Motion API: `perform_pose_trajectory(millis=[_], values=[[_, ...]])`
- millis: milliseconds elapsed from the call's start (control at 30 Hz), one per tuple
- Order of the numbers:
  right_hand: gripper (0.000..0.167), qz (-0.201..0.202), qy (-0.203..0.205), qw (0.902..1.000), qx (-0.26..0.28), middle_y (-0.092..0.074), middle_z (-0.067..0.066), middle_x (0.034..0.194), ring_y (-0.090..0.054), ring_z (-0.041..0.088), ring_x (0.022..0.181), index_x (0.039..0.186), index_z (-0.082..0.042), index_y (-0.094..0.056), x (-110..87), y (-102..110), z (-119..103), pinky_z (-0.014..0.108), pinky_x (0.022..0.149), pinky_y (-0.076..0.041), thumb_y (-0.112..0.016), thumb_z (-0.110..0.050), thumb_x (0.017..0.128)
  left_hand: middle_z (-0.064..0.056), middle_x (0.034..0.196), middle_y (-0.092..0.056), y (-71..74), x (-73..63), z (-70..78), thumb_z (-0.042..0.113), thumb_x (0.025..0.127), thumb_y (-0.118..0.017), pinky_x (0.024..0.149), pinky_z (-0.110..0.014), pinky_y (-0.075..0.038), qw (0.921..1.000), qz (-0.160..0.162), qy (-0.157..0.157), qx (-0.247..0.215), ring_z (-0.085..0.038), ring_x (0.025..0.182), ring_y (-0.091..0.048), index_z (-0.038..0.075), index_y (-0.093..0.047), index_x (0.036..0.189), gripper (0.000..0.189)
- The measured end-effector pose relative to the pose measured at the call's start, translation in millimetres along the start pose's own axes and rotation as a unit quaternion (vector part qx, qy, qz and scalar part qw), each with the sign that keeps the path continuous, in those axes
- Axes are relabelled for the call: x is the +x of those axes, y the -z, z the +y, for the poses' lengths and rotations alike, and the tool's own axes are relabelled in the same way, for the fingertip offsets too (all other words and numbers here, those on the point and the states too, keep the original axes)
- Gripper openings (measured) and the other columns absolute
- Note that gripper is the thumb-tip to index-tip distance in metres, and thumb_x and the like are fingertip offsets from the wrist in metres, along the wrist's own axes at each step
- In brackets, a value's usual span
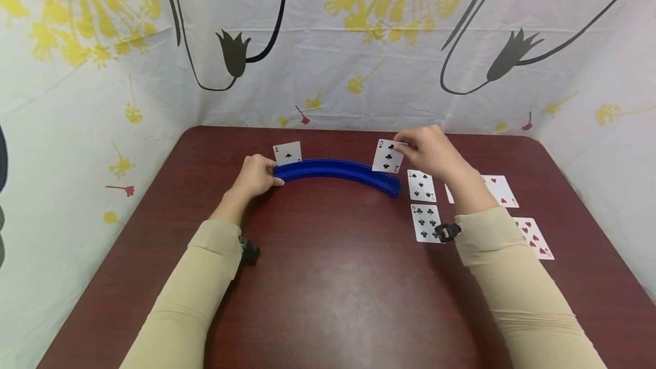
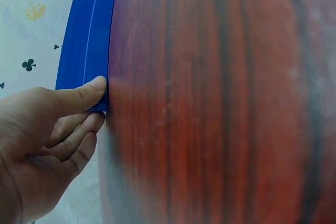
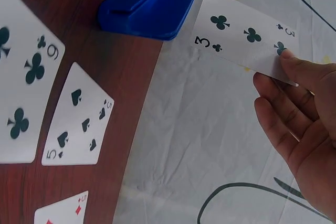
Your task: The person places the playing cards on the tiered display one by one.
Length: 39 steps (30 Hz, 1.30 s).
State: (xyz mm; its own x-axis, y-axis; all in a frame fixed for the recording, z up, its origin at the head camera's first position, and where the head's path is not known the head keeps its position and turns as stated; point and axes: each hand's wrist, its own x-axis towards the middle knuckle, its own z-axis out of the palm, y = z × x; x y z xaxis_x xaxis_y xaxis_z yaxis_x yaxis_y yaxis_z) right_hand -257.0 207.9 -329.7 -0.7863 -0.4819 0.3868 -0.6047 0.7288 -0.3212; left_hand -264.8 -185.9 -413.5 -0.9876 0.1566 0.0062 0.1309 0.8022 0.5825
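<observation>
A curved blue card holder [image 1: 333, 168] lies across the far part of the table. My left hand [image 1: 254, 175] pinches its left end; in the left wrist view the thumb [image 2: 97, 83] presses on top, with fingers curled below. The ace of clubs [image 1: 288, 154] stands upright at that end of the holder. My right hand [image 1: 427, 150] pinches the three of clubs [image 1: 385, 159] by an upper corner. That card is over the holder's right part, face toward me; whether it touches the holder I cannot tell.
Right of the holder, the five of spades [image 1: 422, 186] and six of clubs [image 1: 425, 223] lie face up. Heart cards [image 1: 499, 191] [image 1: 534, 238] lie farther right, partly behind my right arm. A red diamond card [image 3: 65, 211] shows in the right wrist view. A patterned cloth [image 1: 328, 84] hangs behind the table.
</observation>
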Motion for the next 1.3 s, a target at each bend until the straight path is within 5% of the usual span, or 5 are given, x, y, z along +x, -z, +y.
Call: perform_pose_trajectory(millis=[1300], values=[[0.01,-0.013,0.026,0.999,0.034,-0.076,0.013,0.092,-0.07,0.026,0.08,0.1,-0.001,-0.077,31.2,-38,-35,0.044,0.073,-0.055,-0.073,-0.007,0.094,-0.014,0.09,-0.073,-0.5,1.8,-0.7,0.016,0.083,-0.086,0.086,-0.041,-0.054,1.0,-0.003,-0.002,0.007,-0.024,0.087,-0.061,-0.001,-0.072,0.123,0.045]])
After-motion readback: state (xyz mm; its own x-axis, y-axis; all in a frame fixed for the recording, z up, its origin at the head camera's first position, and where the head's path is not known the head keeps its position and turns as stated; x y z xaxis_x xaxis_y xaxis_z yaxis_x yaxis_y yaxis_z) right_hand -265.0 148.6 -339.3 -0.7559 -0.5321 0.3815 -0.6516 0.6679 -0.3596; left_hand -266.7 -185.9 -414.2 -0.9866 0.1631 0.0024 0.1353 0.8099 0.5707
